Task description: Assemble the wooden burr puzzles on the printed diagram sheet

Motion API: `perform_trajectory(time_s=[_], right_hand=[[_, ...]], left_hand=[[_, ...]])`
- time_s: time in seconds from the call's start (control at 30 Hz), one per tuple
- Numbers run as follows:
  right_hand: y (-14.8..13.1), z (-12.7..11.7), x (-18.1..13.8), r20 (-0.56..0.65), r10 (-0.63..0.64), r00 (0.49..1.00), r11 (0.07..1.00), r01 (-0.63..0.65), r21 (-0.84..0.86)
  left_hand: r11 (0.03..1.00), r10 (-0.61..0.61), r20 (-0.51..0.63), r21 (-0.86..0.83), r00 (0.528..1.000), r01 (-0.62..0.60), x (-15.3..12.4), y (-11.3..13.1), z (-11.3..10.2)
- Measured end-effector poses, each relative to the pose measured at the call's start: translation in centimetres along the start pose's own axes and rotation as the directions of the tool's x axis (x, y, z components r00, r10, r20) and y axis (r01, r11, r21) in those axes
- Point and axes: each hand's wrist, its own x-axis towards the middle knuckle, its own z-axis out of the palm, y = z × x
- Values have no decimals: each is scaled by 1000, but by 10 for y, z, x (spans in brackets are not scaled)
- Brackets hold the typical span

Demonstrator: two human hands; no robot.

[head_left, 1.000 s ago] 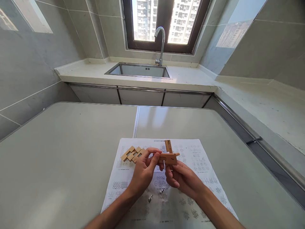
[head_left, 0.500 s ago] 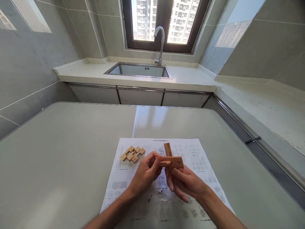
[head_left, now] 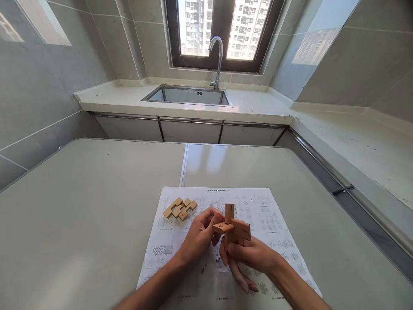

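Several interlocked wooden pieces form a cross-shaped burr puzzle (head_left: 240,230) above a printed sheet. One piece stands upright, one points left and one points right, with small dark marks on some faces. My right hand (head_left: 254,255) grips the puzzle from below, thumb against its front and the lower fingers hanging loose. On the other side, my left hand (head_left: 200,232) is closed at the tip of the left-pointing piece, thumb and fingers touching it. Light notched wooden pieces (head_left: 181,208) lie close together on the sheet, beyond my left hand.
The white sheet (head_left: 167,247), covered in small printed diagrams, lies on a pale table (head_left: 106,206) with a seam down its middle. Beyond are a counter (head_left: 112,95), a sink (head_left: 187,102), a faucet (head_left: 219,60) and a window. Another counter (head_left: 361,133) runs along the right.
The puzzle has been turned and lowered slightly, so its upper piece now stands upright. My right hand has shifted down, its thumb now across the front of the puzzle.
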Motion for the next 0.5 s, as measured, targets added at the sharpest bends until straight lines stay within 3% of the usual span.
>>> perform_trajectory(time_s=[0.17, 0.33, 0.5], right_hand=[[9, -6, 1, -119, -116, 986, 993, 117, -5], [-2, -6, -1, -318, -281, 906, 938, 330, 111], [-24, -11, -3, -637, -363, 680, 816, 563, 135]], left_hand=[[998, -53, -39, -36, 998, 52, 4, -3, 0], [986, -70, -130, -160, 989, 49, 6, -6, 3], [990, -47, -134, -136, 990, 29, 8, -10, 4]])
